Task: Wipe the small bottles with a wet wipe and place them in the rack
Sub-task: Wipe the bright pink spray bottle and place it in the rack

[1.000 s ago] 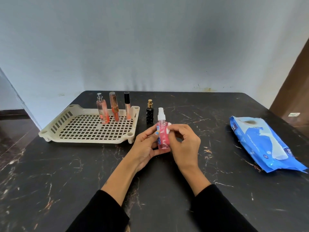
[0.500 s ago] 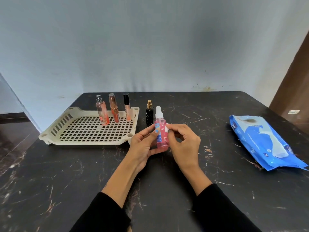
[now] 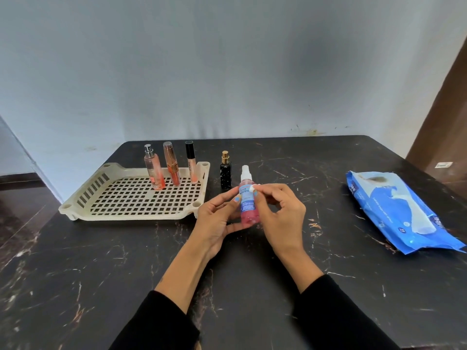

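Spray bottle [image 3: 248, 201]: pink, upright, held above the desk [image 3: 75, 274] just right of the rack [image 3: 75, 208].
Left hand [image 3: 214, 221]: fingers curled round the bottle's lower body, gripping it.
Right hand [image 3: 280, 210]: fingertips pinch a small white wad, likely the wipe [image 3: 252, 188], against the bottle's shoulder.
Slip risk: a damp bottle held mostly by fingertips could twist free and drop to the desk.
Knock risk: the black bottle [image 3: 225, 171] stands just right of the rack, on the likely carrying path; a passing wrist could topple it.
Rack risk: three bottles stand at the rack's far edge; crowding a fourth in could tip them.
Hidden: most of the wipe, behind the fingers.
Hard to read: bottle label; lettering on the blue wipe pack [image 3: 399, 210], well right of the rack.
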